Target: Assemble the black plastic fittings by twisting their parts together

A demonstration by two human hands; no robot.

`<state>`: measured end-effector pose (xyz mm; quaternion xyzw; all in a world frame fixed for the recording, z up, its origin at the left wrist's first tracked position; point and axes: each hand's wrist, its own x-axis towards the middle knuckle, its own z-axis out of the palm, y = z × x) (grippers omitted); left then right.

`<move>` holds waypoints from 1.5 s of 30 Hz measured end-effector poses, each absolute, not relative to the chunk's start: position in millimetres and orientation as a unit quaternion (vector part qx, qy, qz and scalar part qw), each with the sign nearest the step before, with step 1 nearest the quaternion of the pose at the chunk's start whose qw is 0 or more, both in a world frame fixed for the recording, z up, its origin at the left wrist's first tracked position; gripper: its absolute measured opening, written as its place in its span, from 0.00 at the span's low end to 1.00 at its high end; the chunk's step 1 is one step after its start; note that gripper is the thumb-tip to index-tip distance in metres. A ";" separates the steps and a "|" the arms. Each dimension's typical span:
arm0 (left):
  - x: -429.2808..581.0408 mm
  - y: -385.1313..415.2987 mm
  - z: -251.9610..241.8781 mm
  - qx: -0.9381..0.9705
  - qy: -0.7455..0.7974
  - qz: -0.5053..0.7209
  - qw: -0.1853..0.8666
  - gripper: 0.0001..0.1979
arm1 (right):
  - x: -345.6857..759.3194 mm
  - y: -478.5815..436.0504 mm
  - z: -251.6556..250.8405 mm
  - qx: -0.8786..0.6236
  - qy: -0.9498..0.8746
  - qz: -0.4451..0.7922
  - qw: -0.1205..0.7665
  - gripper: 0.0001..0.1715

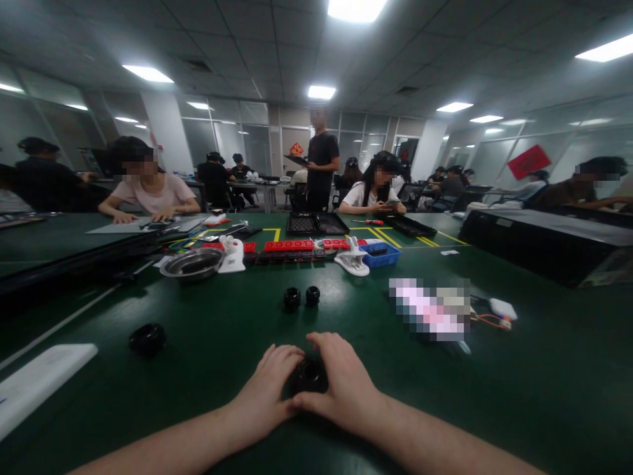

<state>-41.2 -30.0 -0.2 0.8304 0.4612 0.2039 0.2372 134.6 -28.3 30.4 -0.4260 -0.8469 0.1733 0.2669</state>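
A round black part with a hole in its top sits low in front of me on the green table. My left hand closes round its left side, and my right hand wraps its right side, thumbs meeting at the near edge. Beyond my hands, two smaller black round parts stand side by side, slightly apart. Another black round part lies off to the left.
A metal bowl, white clamp-like stands and a blue tray line the middle. A white panel lies left, a large black case right. People sit across the table.
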 end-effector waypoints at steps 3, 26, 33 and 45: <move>-40.8 -30.3 -0.7 0.827 0.465 0.209 0.235 0.22 | 136.6 -27.3 30.8 -0.386 -0.875 0.165 0.243 0.31; -41.9 -29.6 -1.1 0.823 0.473 0.195 0.246 0.25 | 138.4 -25.9 19.9 -0.388 -0.834 0.265 0.290 0.41; -41.7 -30.7 0.1 0.826 0.464 0.211 0.239 0.25 | 140.5 -29.4 27.9 -0.307 -0.855 0.298 0.293 0.33; -41.2 -31.4 2.4 0.826 0.471 0.196 0.242 0.24 | 137.0 -24.9 18.4 -0.346 -0.843 0.284 0.298 0.30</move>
